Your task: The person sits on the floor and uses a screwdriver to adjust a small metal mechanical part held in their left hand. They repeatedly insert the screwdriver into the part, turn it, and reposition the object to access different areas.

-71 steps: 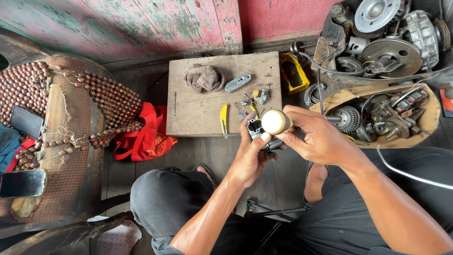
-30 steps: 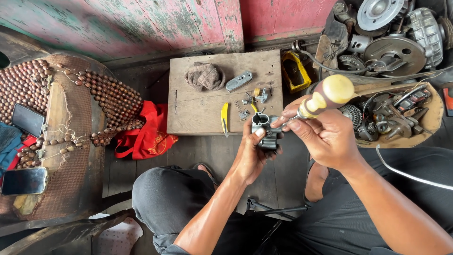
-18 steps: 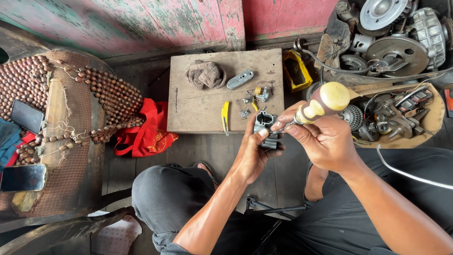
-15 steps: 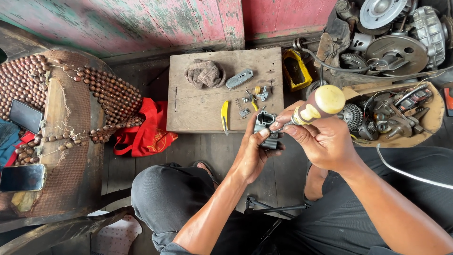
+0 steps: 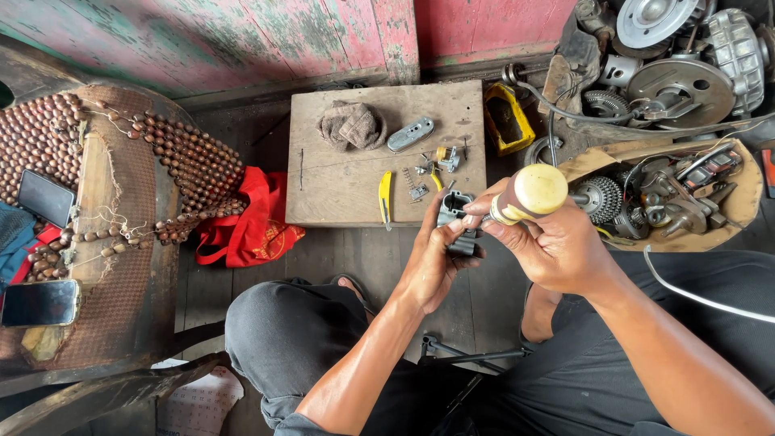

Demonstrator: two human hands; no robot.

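left hand (image 5: 432, 262) clamps a small dark metal part (image 5: 454, 220) above the wooden board's (image 5: 339, 186) near edge; right hand (image 5: 557, 246) grips a yellow-handled screwdriver (image 5: 529, 194). its tip is hidden behind fingers; the handle's long axis runs right and up.

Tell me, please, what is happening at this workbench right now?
A seated person holds a small dark grey part in the left hand, just in front of a wooden board. The right hand grips a screwdriver with a cream handle, its tip pointed into the part. On the board lie a crumpled rag, a yellow-handled tool and small metal pieces. Engine parts are piled to the right.
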